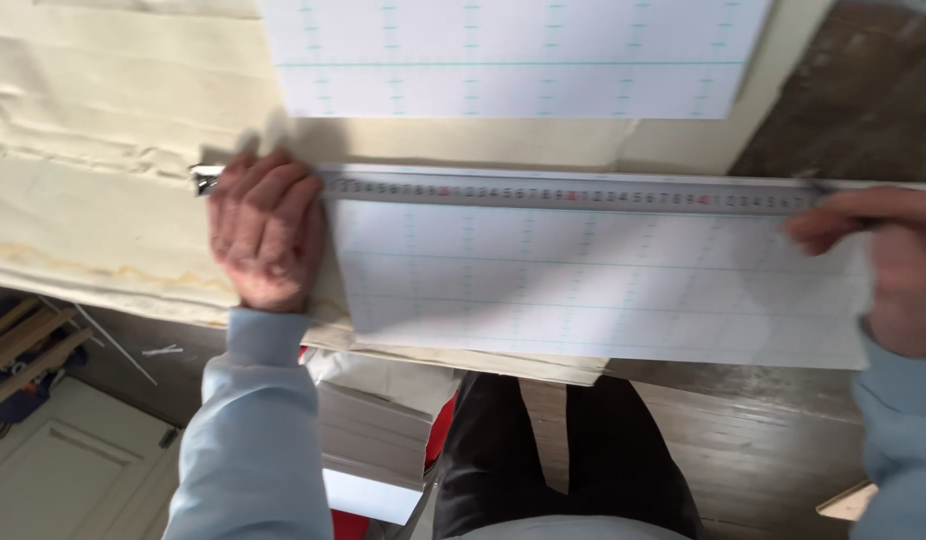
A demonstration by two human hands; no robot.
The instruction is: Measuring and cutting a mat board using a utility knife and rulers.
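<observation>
Nearest the viewer, dark trousers and a wooden floor [763, 440] show below the edge of the surface [103, 240], which is covered in cream paper. On it lies a white gridded sheet [593, 290], its upper edge under a long metal ruler [573, 190] that runs left to right. The left hand [268, 235] lies flat, fingers [283, 190] spread and pressing down on the ruler's left end and the sheet's corner. The right hand [883, 265] is at the ruler's right end, blurred; its fingers seem pinched around something thin, though what cannot be told. Farther off, a second gridded sheet [513, 55] lies well apart from the ruler.
</observation>
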